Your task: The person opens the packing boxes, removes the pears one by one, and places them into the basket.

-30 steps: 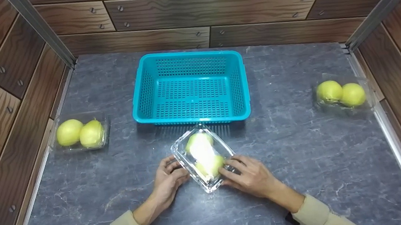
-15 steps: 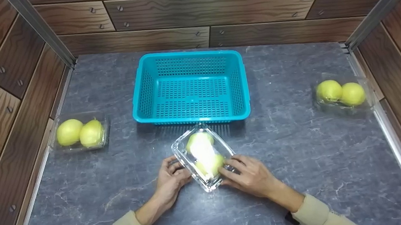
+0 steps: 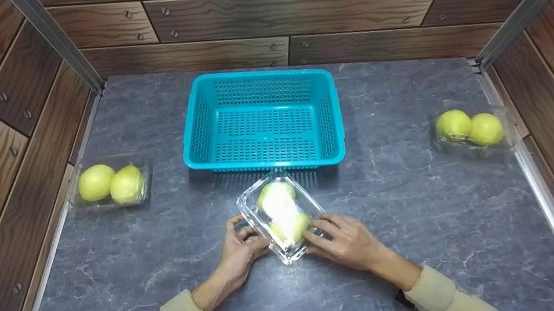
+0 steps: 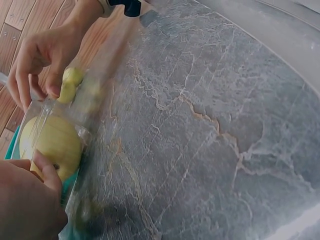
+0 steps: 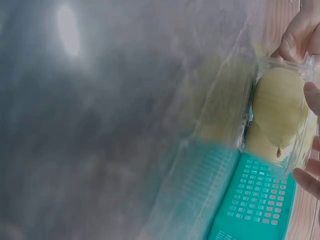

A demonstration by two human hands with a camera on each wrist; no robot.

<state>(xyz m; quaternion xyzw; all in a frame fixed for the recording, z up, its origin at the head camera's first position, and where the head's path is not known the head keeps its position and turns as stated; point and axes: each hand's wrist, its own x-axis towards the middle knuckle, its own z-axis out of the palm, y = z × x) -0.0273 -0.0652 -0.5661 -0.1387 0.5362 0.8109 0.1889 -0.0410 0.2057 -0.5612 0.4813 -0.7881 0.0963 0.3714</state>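
A clear plastic clamshell box (image 3: 256,221) with two yellow-green, pear-like fruits (image 3: 295,225) stands slanted in front of the basket, glare across its lid. My left hand (image 3: 238,255) grips its lower left edge, the thumb on the rim. In the left wrist view that thumb (image 4: 46,170) lies against the box beside a fruit (image 4: 52,145). My right hand (image 3: 348,241) holds the right side, fingers spread over lid and edge. The right wrist view shows right-hand fingertips (image 5: 306,180) at the box and a stem on one fruit (image 5: 280,107).
A turquoise perforated basket (image 3: 268,166) with nothing in it stands just behind the box. Another clear box of two fruits (image 3: 113,185) lies at the left, and a similar one (image 3: 469,127) at the right. Wood-patterned walls (image 3: 288,12) enclose the grey marbled table (image 3: 403,178).
My left hand has slid slightly right along the box's edge, its thumb now over the rim. The box and right hand have hardly moved.
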